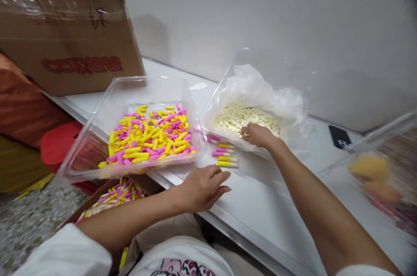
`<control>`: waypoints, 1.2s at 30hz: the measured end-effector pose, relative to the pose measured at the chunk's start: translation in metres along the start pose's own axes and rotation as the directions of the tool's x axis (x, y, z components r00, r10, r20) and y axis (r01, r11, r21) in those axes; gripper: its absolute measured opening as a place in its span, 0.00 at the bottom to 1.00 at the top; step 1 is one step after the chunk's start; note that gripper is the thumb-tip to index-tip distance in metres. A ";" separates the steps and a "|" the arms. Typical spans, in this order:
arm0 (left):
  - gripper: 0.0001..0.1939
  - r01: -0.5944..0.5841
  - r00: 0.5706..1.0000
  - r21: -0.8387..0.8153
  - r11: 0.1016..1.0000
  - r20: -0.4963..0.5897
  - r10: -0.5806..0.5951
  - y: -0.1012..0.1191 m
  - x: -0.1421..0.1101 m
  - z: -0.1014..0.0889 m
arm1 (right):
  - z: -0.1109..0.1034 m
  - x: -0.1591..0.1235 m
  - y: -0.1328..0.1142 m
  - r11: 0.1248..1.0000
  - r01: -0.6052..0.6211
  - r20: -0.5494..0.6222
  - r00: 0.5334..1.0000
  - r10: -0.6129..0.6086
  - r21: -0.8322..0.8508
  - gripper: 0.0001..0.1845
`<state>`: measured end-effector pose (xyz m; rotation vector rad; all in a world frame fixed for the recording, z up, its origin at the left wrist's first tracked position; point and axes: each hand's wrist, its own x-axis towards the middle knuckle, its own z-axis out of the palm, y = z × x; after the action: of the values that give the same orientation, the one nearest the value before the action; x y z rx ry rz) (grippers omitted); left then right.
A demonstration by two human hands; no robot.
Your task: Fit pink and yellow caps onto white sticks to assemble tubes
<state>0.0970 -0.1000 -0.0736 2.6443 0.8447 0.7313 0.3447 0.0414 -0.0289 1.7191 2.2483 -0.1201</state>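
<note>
A: Hands first?
B: Left hand (208, 185): above the near edge of the white table (280, 224), thumb and forefinger slightly parted. Right hand (259, 134): reaching into the clear tub on the right (251, 149), fingers bent down at the cream-coloured pieces (234, 116). Cannot tell whether its fingertips are closed on one. The two hands are well apart.
A: The tub itself?
B: Lined with a crumpled translucent bag (289, 100); the cream pieces lie inside, heaped.
A: Nearest the left hand?
B: A short row of two-tone sticks (228, 159) on the table, just beyond its fingers and close to the right tub's front wall. Coloured ends, yellow or pink, point left; pale ends right.
A: Left side?
B: A second clear tub (86, 141), holding loose yellow and pink tubes (150, 139), mixed, many with open ends showing. Below the table edge, an open box of more two-tone sticks, partly hidden by the left forearm.
A: Surroundings?
B: Cardboard carton (71, 41) behind the second tub; dark phone (339, 137) near the wall, right.
</note>
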 end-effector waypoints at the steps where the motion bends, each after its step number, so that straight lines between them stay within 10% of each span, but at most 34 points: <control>1: 0.15 -0.051 0.998 0.010 0.999 -0.035 0.052 -0.002 -0.009 -0.018 | 0.000 -0.001 0.001 1.000 0.015 -0.003 1.000 -0.015 0.002 0.13; 5: 0.14 0.150 0.985 0.104 0.983 -0.101 -0.140 -0.041 -0.027 -0.091 | -0.003 -0.009 0.003 0.999 0.037 -0.017 0.999 -0.037 0.031 0.12; 8: 0.14 0.470 0.868 0.236 0.851 0.052 -0.494 -0.080 -0.025 -0.121 | -0.006 -0.015 -0.001 0.998 0.002 -0.064 0.998 0.003 0.065 0.15; 13: 0.09 0.423 0.712 0.392 0.817 0.414 -0.567 -0.110 -0.017 -0.114 | -0.011 -0.027 -0.009 0.966 -0.046 -0.241 0.964 0.109 0.254 0.17; 17: 0.16 0.459 0.721 0.264 0.848 0.448 -0.529 -0.115 -0.017 -0.114 | -0.018 -0.048 -0.018 0.929 0.086 -0.436 0.896 0.087 0.361 0.13; 21: 0.16 0.688 0.719 -0.269 0.675 0.378 -0.583 -0.093 -0.013 -0.129 | -0.024 -0.085 -0.052 0.834 0.271 -0.585 0.808 0.075 0.480 0.11; 25: 0.16 0.516 0.793 -0.787 0.337 0.291 -0.535 -0.041 -0.002 -0.115 | -0.018 -0.122 -0.105 0.678 0.480 -0.608 0.792 -0.062 0.556 0.10; 36: 0.19 0.164 0.701 -0.983 -0.088 0.178 -0.690 0.029 0.010 -0.033 | 0.000 -0.153 -0.136 0.593 0.577 -0.683 0.727 -0.061 0.561 0.07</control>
<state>0.0995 -0.1141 -0.0306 0.7821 0.7773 1.0917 0.2505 -0.1387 -0.0003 1.7950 3.3686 -0.8212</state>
